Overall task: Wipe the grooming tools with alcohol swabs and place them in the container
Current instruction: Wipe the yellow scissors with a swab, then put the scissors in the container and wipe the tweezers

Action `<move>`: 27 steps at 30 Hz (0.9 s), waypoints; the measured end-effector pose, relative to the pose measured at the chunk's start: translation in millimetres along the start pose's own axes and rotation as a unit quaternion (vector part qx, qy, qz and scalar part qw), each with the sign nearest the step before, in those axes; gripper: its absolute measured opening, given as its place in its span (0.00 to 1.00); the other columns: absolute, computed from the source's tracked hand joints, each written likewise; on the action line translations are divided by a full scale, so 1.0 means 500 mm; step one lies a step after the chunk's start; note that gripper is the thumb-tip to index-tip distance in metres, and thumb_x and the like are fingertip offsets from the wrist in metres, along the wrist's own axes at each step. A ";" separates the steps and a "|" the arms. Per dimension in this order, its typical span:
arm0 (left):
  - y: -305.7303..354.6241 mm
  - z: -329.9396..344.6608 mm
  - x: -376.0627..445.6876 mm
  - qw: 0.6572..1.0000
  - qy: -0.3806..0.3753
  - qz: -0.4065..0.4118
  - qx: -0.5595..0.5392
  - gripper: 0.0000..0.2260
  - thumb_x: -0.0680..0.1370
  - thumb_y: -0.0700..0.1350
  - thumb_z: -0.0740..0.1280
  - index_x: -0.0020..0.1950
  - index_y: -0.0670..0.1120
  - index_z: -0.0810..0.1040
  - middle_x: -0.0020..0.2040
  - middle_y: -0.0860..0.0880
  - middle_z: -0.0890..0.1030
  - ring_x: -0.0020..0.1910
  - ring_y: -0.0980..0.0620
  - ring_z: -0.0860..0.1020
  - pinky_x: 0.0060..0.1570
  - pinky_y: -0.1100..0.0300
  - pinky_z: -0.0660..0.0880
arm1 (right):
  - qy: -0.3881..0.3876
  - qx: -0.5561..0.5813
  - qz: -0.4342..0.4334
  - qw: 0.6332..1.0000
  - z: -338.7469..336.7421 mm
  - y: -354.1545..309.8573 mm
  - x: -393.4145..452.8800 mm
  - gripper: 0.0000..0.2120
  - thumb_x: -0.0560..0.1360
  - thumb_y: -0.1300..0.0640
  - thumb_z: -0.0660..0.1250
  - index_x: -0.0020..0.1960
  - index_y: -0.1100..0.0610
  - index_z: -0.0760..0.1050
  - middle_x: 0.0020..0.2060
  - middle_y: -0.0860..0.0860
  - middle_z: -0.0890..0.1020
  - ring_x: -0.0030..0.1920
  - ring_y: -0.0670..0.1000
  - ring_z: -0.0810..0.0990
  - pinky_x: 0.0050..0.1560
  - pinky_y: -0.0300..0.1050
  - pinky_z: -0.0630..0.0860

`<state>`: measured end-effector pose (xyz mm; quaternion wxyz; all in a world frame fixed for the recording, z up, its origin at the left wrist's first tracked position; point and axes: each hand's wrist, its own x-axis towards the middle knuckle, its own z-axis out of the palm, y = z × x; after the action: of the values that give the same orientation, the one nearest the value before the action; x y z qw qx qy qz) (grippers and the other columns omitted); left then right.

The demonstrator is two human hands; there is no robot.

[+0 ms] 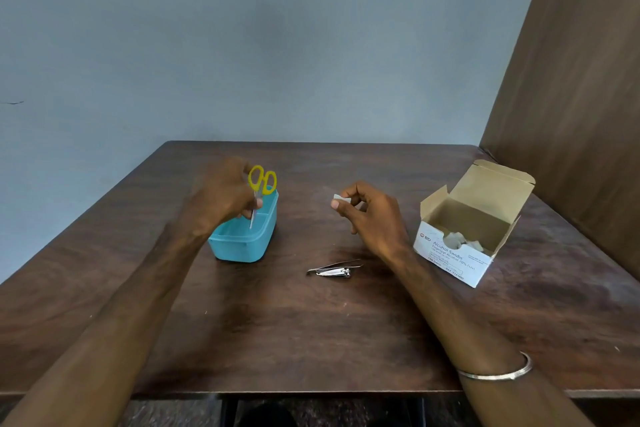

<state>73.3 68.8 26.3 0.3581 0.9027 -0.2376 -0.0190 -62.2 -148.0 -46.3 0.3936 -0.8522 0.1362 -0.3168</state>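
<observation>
Head camera looks down, close over table (311,340).

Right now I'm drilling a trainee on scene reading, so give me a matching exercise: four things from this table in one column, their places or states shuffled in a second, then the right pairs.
Things
1. scissors
2. swab
3. nail clipper
4. swab box

Places or states
A. lying on the table near the front
B. standing open at the right
C. pinched in the right hand
D. held by the left hand, blades down over the blue container

Pairs: 1-D, 2-C, 3-A, 4-B
</observation>
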 end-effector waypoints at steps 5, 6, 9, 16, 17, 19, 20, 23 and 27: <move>-0.006 0.021 0.002 0.990 -0.063 -0.069 0.109 0.09 0.70 0.39 0.77 0.47 0.46 0.80 0.26 0.51 0.83 0.25 0.54 0.83 0.29 0.60 0.80 | 0.004 0.003 -0.001 1.000 -0.004 0.003 -0.001 0.06 0.75 0.45 0.74 0.44 0.43 0.77 0.38 0.46 0.82 0.35 0.52 0.82 0.42 0.53 0.81; -0.003 0.024 0.002 0.987 -0.067 -0.075 0.127 0.09 0.70 0.39 0.76 0.48 0.45 0.81 0.27 0.50 0.83 0.26 0.53 0.83 0.27 0.62 0.79 | 0.003 0.002 0.000 1.000 -0.004 0.003 -0.001 0.06 0.75 0.45 0.74 0.45 0.44 0.77 0.38 0.46 0.82 0.36 0.52 0.82 0.42 0.53 0.81; -0.003 0.034 0.002 0.977 -0.056 -0.064 0.196 0.14 0.70 0.40 0.73 0.55 0.43 0.81 0.44 0.45 0.84 0.41 0.47 0.83 0.42 0.54 0.83 | 0.000 -0.001 0.004 1.000 -0.005 0.004 -0.001 0.06 0.75 0.45 0.74 0.46 0.45 0.78 0.39 0.46 0.82 0.37 0.52 0.82 0.43 0.54 0.81; -0.004 0.048 0.004 0.962 -0.077 -0.039 0.260 0.16 0.76 0.44 0.68 0.64 0.46 0.79 0.59 0.43 0.81 0.55 0.44 0.79 0.49 0.54 0.77 | -0.007 -0.008 0.010 1.000 -0.006 0.002 -0.001 0.06 0.75 0.45 0.74 0.47 0.45 0.79 0.39 0.46 0.82 0.37 0.51 0.82 0.43 0.54 0.81; -0.003 0.046 0.004 0.960 -0.078 -0.037 0.267 0.16 0.76 0.44 0.68 0.64 0.45 0.79 0.60 0.43 0.81 0.55 0.44 0.79 0.49 0.55 0.77 | -0.008 -0.008 0.011 1.000 -0.006 0.001 -0.001 0.06 0.75 0.45 0.74 0.47 0.45 0.79 0.39 0.45 0.82 0.37 0.51 0.82 0.43 0.55 0.81; 0.002 0.044 0.001 0.957 -0.073 -0.036 0.279 0.16 0.77 0.44 0.69 0.64 0.44 0.78 0.60 0.43 0.81 0.55 0.44 0.79 0.47 0.56 0.75 | -0.010 -0.009 0.013 1.000 -0.006 0.001 -0.001 0.06 0.75 0.45 0.73 0.47 0.45 0.79 0.40 0.45 0.82 0.38 0.51 0.82 0.43 0.55 0.82; 0.006 0.043 -0.002 0.956 -0.067 -0.034 0.283 0.16 0.76 0.44 0.69 0.64 0.43 0.78 0.60 0.43 0.81 0.55 0.44 0.79 0.47 0.56 0.75 | -0.011 -0.009 0.013 1.000 -0.006 0.000 -0.001 0.06 0.75 0.45 0.73 0.47 0.45 0.79 0.41 0.45 0.82 0.37 0.51 0.82 0.43 0.55 0.82; 0.023 0.042 -0.021 0.955 0.018 0.022 0.296 0.14 0.75 0.41 0.69 0.60 0.40 0.79 0.56 0.40 0.82 0.52 0.41 0.80 0.50 0.51 0.78 | -0.006 -0.010 0.015 1.000 -0.006 0.001 -0.001 0.07 0.75 0.45 0.73 0.48 0.46 0.79 0.43 0.44 0.83 0.34 0.50 0.82 0.42 0.52 0.81; 0.063 0.053 -0.056 0.951 0.117 0.129 0.257 0.15 0.75 0.39 0.65 0.62 0.42 0.78 0.55 0.41 0.83 0.55 0.40 0.80 0.53 0.49 0.75 | -0.003 0.010 0.017 1.000 -0.006 0.002 -0.001 0.06 0.75 0.47 0.74 0.46 0.43 0.77 0.43 0.41 0.84 0.27 0.47 0.82 0.35 0.40 0.78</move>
<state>30.2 44.6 23.3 0.1385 0.9216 -0.3059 0.1947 -64.6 -150.1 -45.9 0.4079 -0.8466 0.1467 -0.3089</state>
